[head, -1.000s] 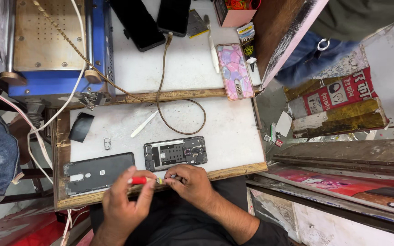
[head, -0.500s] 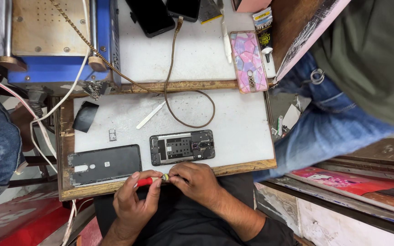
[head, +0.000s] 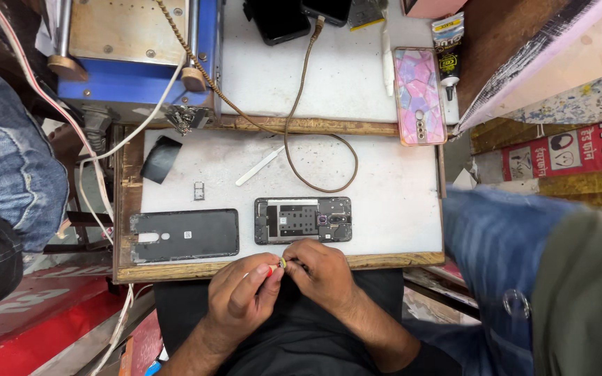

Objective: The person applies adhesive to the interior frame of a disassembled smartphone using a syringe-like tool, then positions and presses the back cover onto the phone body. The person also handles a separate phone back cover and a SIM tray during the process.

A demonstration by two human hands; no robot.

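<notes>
My left hand (head: 244, 296) grips a small red-handled screwdriver (head: 271, 269) just in front of the table's near edge. The fingertips of my right hand (head: 323, 273) pinch the tool's metal tip, and whatever small part sits there is too tiny to make out. Right behind my hands an opened black phone (head: 303, 219) lies on the white table top (head: 384, 181) with its inner board showing. To its left lies its black back cover (head: 186, 235).
On the table are a small tray part (head: 198, 191), a white plastic stick (head: 260, 166), a black scrap (head: 160, 158) and a looping brown cable (head: 294, 104). Farther back are a blue machine (head: 134, 49), a pink phone case (head: 419, 94) and a glue tube (head: 448, 52). A person in jeans (head: 517, 264) stands right; another's leg (head: 8, 153) left.
The person in jeans on the right has moved from the upper right down to the lower right. My hands stay together on the screwdriver at the table's edge.
</notes>
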